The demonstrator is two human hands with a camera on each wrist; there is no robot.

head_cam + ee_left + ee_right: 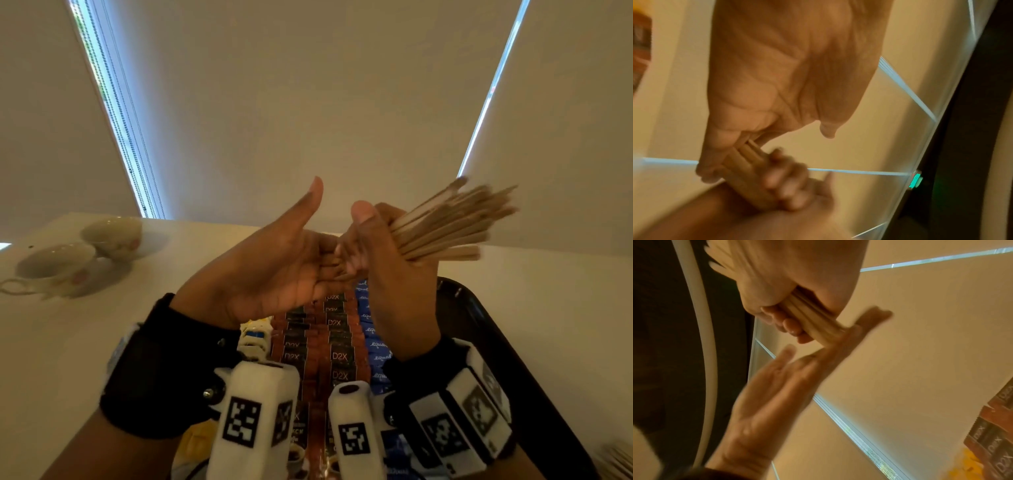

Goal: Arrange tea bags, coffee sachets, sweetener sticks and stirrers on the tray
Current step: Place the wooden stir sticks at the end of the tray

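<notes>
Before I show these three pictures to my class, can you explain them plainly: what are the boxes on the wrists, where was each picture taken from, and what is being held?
No machine here: a person works with bare hands. The white boxes are cameras strapped to the wrists; a third camera sits on the head. The large picture is the head view; the other two look along each hand.

The right hand grips a bundle of wooden stirrers. The left hand is flat and open, its fingers against the bundle's lower ends.

Below lies a dark tray with brown coffee sachets and blue sweetener sticks. Two cups stand on the table.
</notes>
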